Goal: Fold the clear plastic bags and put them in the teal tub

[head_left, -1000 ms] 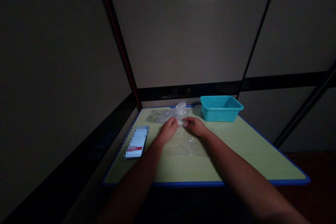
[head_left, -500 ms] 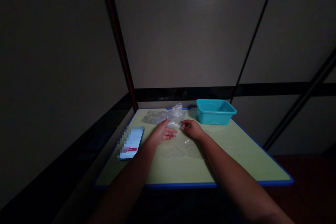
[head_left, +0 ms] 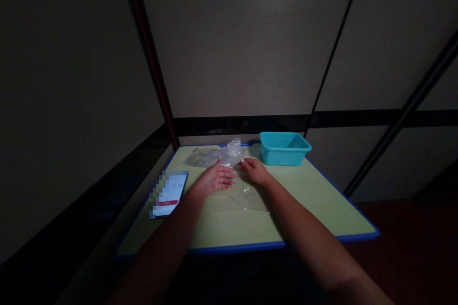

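Note:
My left hand point(head_left: 217, 178) is open above the table, its thumb up and fingers stretched toward the right. Facing it, my right hand point(head_left: 255, 170) has thumb and fingertips pinched together; whatever is between them is too small or too clear to make out. Just beyond both hands lies a crumpled clear plastic bag point(head_left: 203, 156), bunched up at its right end. Nearer to me, a second flat, see-through piece of plastic point(head_left: 241, 204) rests on the table between my forearms.
A turquoise plastic basket point(head_left: 284, 156) stands at the back right of the pale green, blue-edged table point(head_left: 315, 205). At the left edge lies a phone point(head_left: 170, 193) with its screen lit, partly blurred out. Panelled walls point(head_left: 232, 57) rise behind the table and on the left.
The whole view has shifted, so the table and things on it appear farther left. My left fingers are straighter and more spread. The right hand stays pinched, slightly raised.

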The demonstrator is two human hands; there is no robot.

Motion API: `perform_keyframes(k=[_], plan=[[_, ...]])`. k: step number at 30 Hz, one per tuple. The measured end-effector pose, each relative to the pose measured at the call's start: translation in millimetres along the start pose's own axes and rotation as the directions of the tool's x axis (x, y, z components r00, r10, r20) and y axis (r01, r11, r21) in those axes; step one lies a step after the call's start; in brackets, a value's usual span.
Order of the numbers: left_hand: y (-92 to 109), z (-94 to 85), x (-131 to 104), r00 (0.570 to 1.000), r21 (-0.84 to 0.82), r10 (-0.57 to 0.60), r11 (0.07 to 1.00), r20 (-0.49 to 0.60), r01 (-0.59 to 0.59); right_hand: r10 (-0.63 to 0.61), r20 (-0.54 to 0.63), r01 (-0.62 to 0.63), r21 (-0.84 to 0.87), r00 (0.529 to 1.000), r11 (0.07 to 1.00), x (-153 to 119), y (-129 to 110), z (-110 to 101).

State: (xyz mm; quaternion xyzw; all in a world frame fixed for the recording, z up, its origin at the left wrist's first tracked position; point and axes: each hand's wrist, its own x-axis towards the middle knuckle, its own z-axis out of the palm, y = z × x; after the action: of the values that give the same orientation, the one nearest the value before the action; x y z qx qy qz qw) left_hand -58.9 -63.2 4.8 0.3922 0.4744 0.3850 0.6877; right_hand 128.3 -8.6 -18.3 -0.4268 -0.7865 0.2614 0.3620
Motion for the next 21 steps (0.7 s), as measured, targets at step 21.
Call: perform_keyframes(k=[21], plan=[[1, -1.3, -3, 0.991, 0.236, 0.064, 0.971, -0.116, -0.035, 0.221, -0.088, -0.223, -0.660, 0.971, 0.717, -9, -6, -9]])
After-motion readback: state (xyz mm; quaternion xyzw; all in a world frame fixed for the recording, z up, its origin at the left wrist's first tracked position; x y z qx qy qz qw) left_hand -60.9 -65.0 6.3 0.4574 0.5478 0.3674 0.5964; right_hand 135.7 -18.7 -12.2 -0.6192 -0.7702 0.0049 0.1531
